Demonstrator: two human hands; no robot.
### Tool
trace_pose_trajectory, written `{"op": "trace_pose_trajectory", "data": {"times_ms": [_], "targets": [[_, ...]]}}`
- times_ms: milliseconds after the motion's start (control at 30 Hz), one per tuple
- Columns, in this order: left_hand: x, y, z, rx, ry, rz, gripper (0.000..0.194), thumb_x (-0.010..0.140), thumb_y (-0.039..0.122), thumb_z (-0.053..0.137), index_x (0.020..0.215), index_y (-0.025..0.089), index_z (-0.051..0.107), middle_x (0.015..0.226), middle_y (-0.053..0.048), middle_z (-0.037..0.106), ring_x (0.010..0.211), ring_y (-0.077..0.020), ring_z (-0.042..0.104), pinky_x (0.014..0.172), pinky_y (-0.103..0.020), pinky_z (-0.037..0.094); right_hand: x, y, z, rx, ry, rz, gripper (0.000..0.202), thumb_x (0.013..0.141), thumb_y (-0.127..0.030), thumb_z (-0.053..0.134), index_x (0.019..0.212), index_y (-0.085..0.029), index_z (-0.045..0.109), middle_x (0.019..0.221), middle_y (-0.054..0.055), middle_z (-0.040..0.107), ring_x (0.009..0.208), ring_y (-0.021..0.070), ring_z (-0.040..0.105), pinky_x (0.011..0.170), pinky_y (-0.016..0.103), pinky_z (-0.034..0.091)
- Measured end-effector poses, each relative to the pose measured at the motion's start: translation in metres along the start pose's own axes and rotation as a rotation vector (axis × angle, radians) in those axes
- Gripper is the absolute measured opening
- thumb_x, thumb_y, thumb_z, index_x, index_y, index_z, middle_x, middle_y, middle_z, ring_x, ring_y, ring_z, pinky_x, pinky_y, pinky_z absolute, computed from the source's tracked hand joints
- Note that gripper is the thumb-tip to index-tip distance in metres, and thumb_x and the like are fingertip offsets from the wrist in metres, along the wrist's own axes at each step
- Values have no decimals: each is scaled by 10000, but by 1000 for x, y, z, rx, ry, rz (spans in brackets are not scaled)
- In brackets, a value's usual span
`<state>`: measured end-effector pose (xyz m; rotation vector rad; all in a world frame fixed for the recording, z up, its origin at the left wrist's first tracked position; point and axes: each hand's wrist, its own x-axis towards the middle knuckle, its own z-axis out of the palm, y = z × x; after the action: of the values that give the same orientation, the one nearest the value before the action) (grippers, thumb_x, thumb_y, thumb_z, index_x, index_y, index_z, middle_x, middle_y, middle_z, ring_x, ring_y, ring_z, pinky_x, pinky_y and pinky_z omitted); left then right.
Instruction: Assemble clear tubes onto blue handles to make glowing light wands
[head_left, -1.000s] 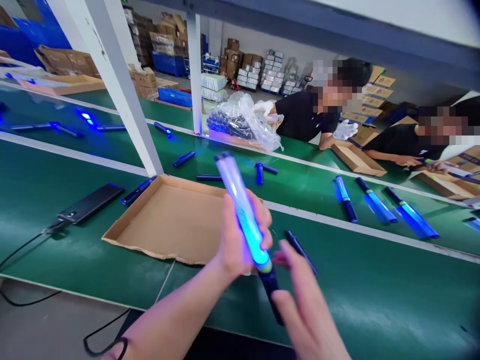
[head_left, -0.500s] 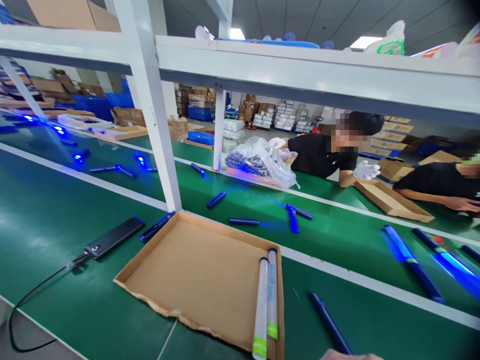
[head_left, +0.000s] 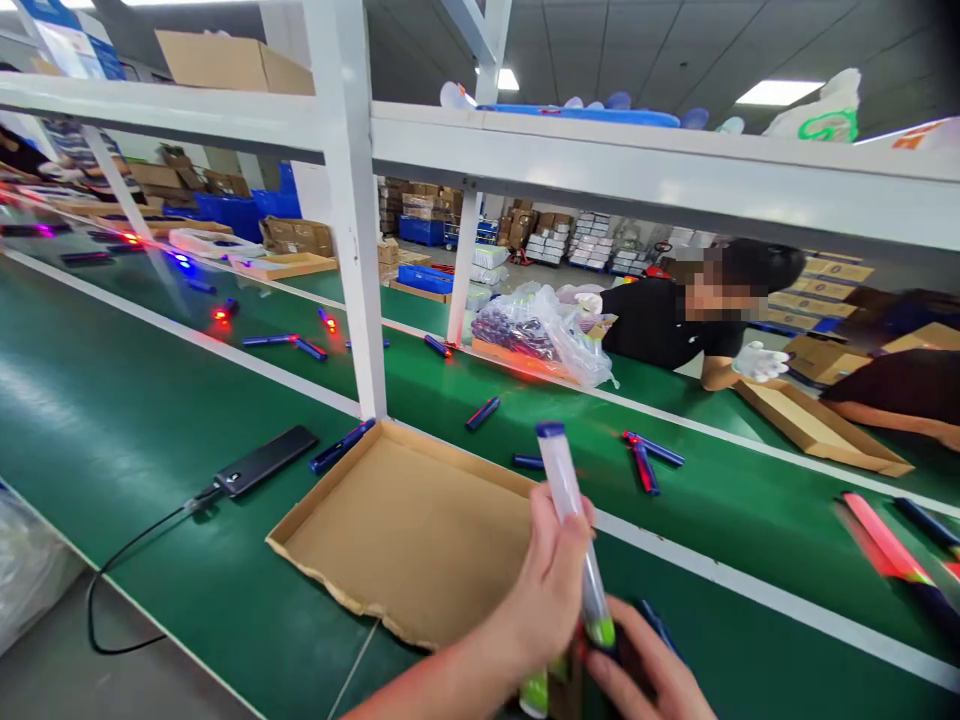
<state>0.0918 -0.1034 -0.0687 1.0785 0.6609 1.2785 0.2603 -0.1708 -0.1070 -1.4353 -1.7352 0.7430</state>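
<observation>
Spreading widest as a green table [head_left: 150,440], with glow on the scattered light sticks [head_left: 643,468] turned from blue to red, probably by cycling colours. Set on it as a shallow cardboard tray [head_left: 427,530]. Up into view beside the tray's right side, left hand [head_left: 551,575] with fingers clamped around a clear tube [head_left: 559,470] — tilted, unlit, so apparently off. Down by its green band [head_left: 600,632], right hand [head_left: 656,665] with fingers close around the lower end; cannot tell whether clamped.
</observation>
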Motion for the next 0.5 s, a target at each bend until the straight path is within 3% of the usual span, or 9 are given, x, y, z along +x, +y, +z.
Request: {"op": "trace_pose_trajectory", "data": {"times_ms": [67,100,167,200,267,333,433,500], "targets": [[20,7,-19,469,-5,36,477,1030,560,507,1343,217,399,1338,-170,552,1208,-283,579,1098,-479,461,48,1,-15,-132,48,74,423,987,-488,592,1314,-241,695,1242,99,789,1164,303,735,986,392,616],[27,8,-28,728,-44,-10,440,1016,475,520,1338,198,405,1366,-200,545,1280,-327,554,1119,-521,432,77,5,-26,-207,101,123,404,997,-459,577,1310,-224,678,1225,104,778,1151,299,722,1014,428,594],[32,5,-43,1088,-160,-183,376,981,395,524,1271,166,453,1312,-243,592,1297,-414,563,1082,-581,425,137,20,-50,-330,181,253,339,1037,-398,609,1293,-182,661,1201,108,747,1092,283,715,1011,494,574],[31,1,-49,1163,-237,-278,362,964,401,539,1229,165,470,1243,-241,632,1243,-437,600,1038,-580,445,164,29,-61,-392,209,326,322,1039,-400,660,1264,-170,670,1224,99,725,1102,277,706,1006,509,568],[23,-10,-57,1128,-369,-409,385,922,421,594,1192,180,462,1105,-193,684,1092,-419,671,948,-524,482,205,47,-75,-493,232,457,326,1036,-404,702,1263,-172,678,1280,99,700,1118,273,696,991,503,577],[15,-20,-64,1020,-428,-459,377,888,365,612,1184,211,437,1049,-124,690,1021,-358,687,911,-456,487,227,59,-76,-575,241,566,349,1034,-398,714,1302,-180,671,1348,108,674,1158,284,686,997,506,582],[11,-22,-73,853,-314,-428,305,867,251,565,1149,231,450,984,-55,651,960,-279,660,871,-389,485,233,68,-55,-650,215,682,364,1048,-400,695,1345,-194,658,1403,116,655,1207,295,673,1029,528,574],[17,-12,-79,624,-164,-403,314,892,283,555,1191,235,471,943,-29,621,860,-236,624,740,-335,499,229,70,-37,-654,149,731,361,1054,-432,682,1322,-190,673,1366,110,681,1180,286,691,1020,522,581]]}}
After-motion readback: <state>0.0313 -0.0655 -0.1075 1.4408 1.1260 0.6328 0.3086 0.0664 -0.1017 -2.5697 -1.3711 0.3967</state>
